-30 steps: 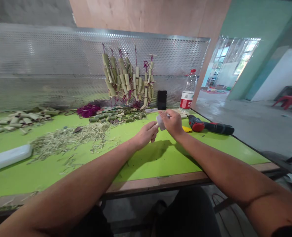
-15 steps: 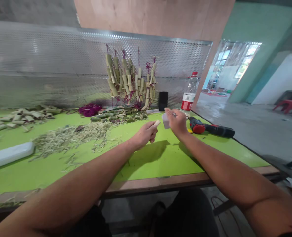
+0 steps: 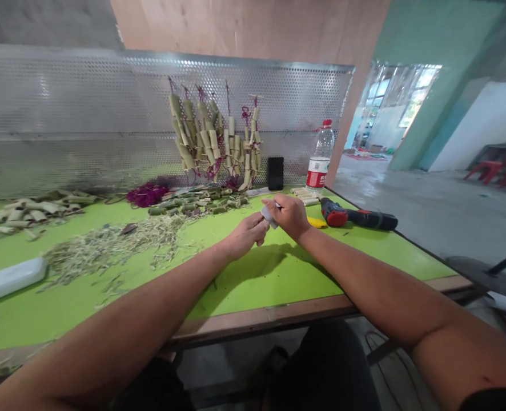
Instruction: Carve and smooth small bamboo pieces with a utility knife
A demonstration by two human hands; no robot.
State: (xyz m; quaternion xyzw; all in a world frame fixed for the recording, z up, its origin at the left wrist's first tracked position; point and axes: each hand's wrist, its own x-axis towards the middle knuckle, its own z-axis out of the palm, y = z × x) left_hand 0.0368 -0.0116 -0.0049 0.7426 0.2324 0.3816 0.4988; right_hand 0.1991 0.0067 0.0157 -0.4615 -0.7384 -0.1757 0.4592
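My left hand (image 3: 249, 235) is closed around a short bamboo piece, which its fingers and a pale grey sheet now almost wholly hide. My right hand (image 3: 290, 216) pinches that thin sheet (image 3: 269, 217), which looks like sandpaper, between thumb and fingers. The sheet lies against the end of the bamboo at my left fingertips, and the two hands nearly meet above the green tabletop (image 3: 274, 291). Just right of my right hand lies a yellow object (image 3: 317, 222), partly covered by it. Behind that hand are several pale bamboo pieces (image 3: 308, 197).
A cordless drill (image 3: 338, 216) lies at right, with a red-capped bottle (image 3: 320, 157) behind. A black phone (image 3: 275, 173) leans near the perforated panel, where strung bamboo (image 3: 210, 140) hangs. Shavings (image 3: 120, 245), purple string (image 3: 147, 194), cut bamboo (image 3: 34, 212) and a white case (image 3: 13, 279) occupy the left.
My right hand has moved left, bringing the sheet onto the end of the bamboo piece, which showed uncovered before. The view has shifted slightly to the right.
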